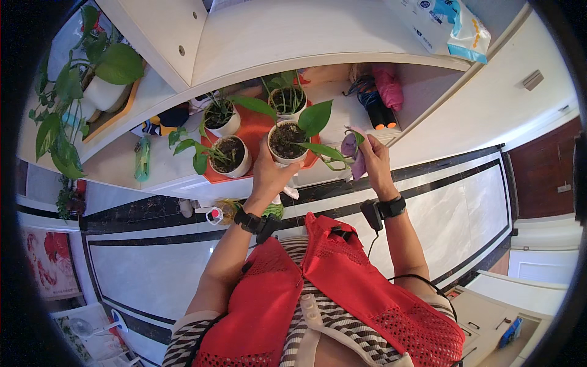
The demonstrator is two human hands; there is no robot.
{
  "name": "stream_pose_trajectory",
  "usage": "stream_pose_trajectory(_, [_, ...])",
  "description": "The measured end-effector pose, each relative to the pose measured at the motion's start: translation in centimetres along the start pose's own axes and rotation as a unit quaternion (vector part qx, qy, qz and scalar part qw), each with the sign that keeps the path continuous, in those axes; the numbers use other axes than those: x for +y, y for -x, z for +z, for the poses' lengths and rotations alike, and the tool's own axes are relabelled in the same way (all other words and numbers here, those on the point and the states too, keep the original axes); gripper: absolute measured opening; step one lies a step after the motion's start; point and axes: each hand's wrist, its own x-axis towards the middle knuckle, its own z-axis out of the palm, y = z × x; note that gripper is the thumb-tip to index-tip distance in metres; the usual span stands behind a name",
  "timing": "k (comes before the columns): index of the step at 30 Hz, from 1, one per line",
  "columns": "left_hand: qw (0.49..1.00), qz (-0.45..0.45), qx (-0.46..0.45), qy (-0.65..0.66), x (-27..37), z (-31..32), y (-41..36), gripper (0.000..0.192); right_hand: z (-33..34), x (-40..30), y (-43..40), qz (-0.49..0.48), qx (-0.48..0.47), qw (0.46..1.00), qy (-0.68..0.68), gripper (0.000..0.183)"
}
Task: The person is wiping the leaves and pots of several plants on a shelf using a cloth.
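Note:
My left hand (271, 176) grips a small white pot (287, 140) of soil with a leafy green vine, over the front edge of an orange-red tray (257, 123). In my right hand (377, 158) is a purple cloth (358, 160), held against a leaf (356, 136) at the right end of that vine. Three more potted plants stand on the tray: one at the front left (229, 157), one behind it (221, 118) and one at the back (288, 99).
A skipping rope with black handles (380, 117) and a pink bundle (388, 87) lie right on the shelf. At left are a green plastic item (142, 158) and a trailing plant (69, 87). A wipes pack (447, 27) lies above; an oil bottle (223, 213) stands below.

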Motion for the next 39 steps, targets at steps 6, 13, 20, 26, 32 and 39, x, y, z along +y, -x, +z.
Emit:
stream_pose_trajectory(6, [0.998,-0.045,-0.047,0.006,-0.9,-0.1,-0.4,0.088,-0.8,0.2,2.9,0.062,-0.043,0.996,0.053,0.043])
stream_pose_trajectory(13, [0.991,0.004,-0.040,-0.130,-1.1,-2.0,1.4,0.116,2.3,-0.3,5.0,0.108,-0.133,0.981,0.086,0.045])
stream_pose_trajectory(20, [0.985,-0.127,-0.111,-0.034,-3.9,-9.4,8.0,0.054,7.0,-1.6,7.0,0.082,-0.341,0.925,0.143,0.045])
stream_pose_trajectory(26, [0.993,-0.032,0.106,-0.026,-7.2,-13.7,6.4,0.064,13.9,-1.4,6.9,-0.025,-0.302,0.942,0.146,0.064])
stream_pose_trajectory(32, [0.995,-0.092,-0.015,-0.022,-11.9,-13.5,3.2,0.079,18.5,-2.1,4.6,0.150,-0.285,0.946,-0.030,0.051])
stream_pose_trajectory(39, [0.996,-0.054,-0.001,-0.072,-9.0,-12.7,3.1,0.077,19.9,-0.4,4.4,0.283,-0.248,0.900,-0.219,0.035])
